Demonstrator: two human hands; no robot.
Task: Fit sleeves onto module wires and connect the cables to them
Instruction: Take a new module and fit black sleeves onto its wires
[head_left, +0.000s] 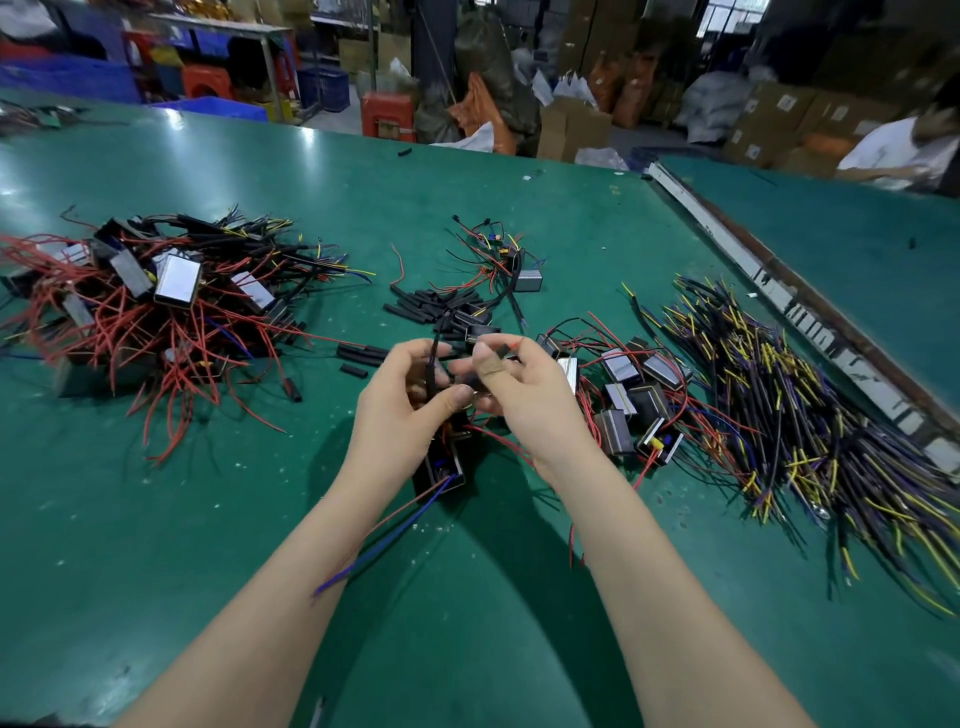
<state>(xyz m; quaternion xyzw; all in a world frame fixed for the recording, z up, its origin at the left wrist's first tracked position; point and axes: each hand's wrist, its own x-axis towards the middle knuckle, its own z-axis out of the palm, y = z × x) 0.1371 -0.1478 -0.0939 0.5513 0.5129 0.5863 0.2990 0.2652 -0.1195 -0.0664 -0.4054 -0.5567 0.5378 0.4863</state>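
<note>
Centrally, a small black box-shaped module (445, 465) with red and blue wires hung just above the green matted worktable (218, 519), below both hands. The left hand (400, 410) gripped a black cable (432, 353); the right hand (524, 395) pinched a short black tubular sleeve (501, 352) over a red wire. Loose black sleeves (431, 306) lay beyond. Finished modules with red leads (156, 306) were heaped at left, bare modules (634, 400) and yellow-tipped black cables (789, 400) at right. Cardboard cartons (769, 119) and blue crates (67, 78) lined the room behind.
</note>
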